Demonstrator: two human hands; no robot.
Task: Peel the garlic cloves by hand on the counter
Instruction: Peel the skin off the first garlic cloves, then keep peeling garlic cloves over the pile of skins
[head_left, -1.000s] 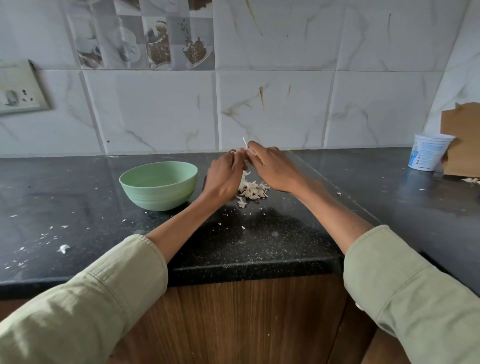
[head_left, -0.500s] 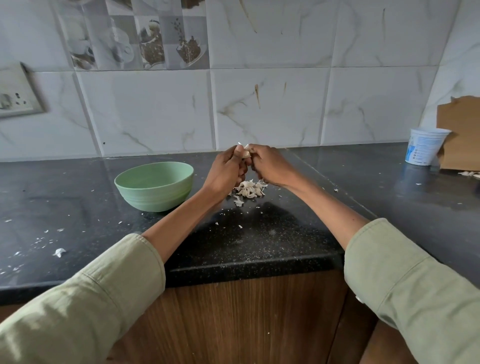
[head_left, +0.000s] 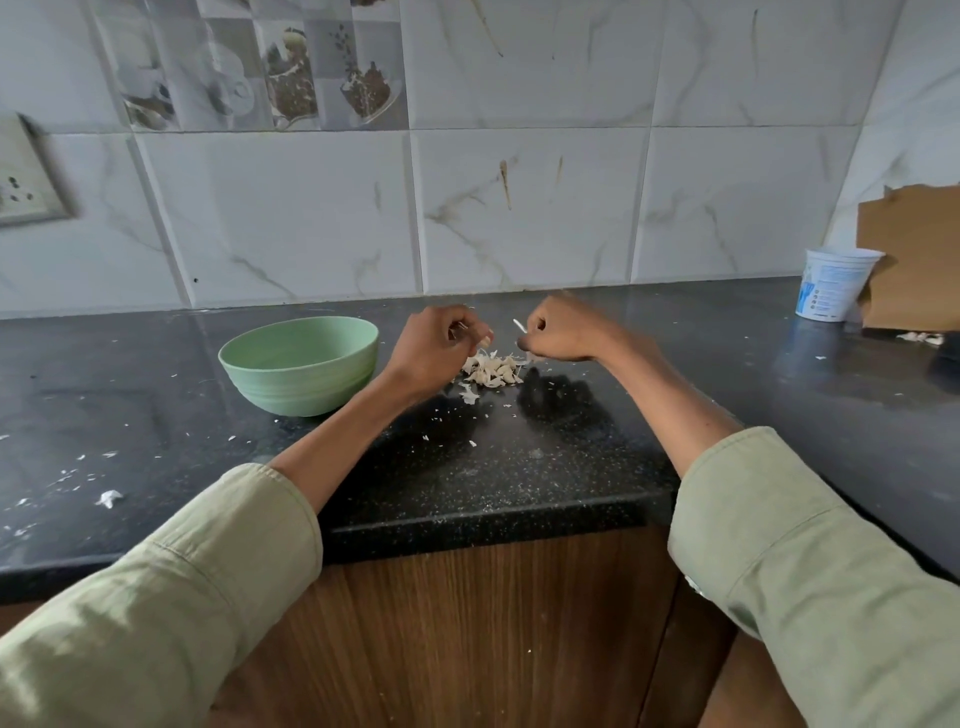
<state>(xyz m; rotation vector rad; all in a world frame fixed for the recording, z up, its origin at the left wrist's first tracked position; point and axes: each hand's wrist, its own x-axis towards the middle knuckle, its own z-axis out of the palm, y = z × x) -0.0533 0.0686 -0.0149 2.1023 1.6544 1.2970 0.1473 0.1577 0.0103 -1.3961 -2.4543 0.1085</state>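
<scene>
Left hand (head_left: 441, 340) pinches a garlic clove (head_left: 484, 340); right hand (head_left: 558, 332) pinches a torn skin strip (head_left: 518, 326). Husk pile (head_left: 493, 370) on the worktop (head_left: 519, 457) suggests peeling is well underway; bowl (head_left: 298, 364) contents are hidden.

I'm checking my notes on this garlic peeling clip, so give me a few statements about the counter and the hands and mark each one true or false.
1. The green bowl stands to the left of the left hand. True.
2. The two hands are pressed together. False: the left hand and the right hand are apart, above the pile of garlic skins.
3. The right hand pinches a thin white strip of skin. True.
4. The white tub lies tipped over beside the bowl. False: it stands upright at the far right of the counter, by the brown cardboard.
</scene>
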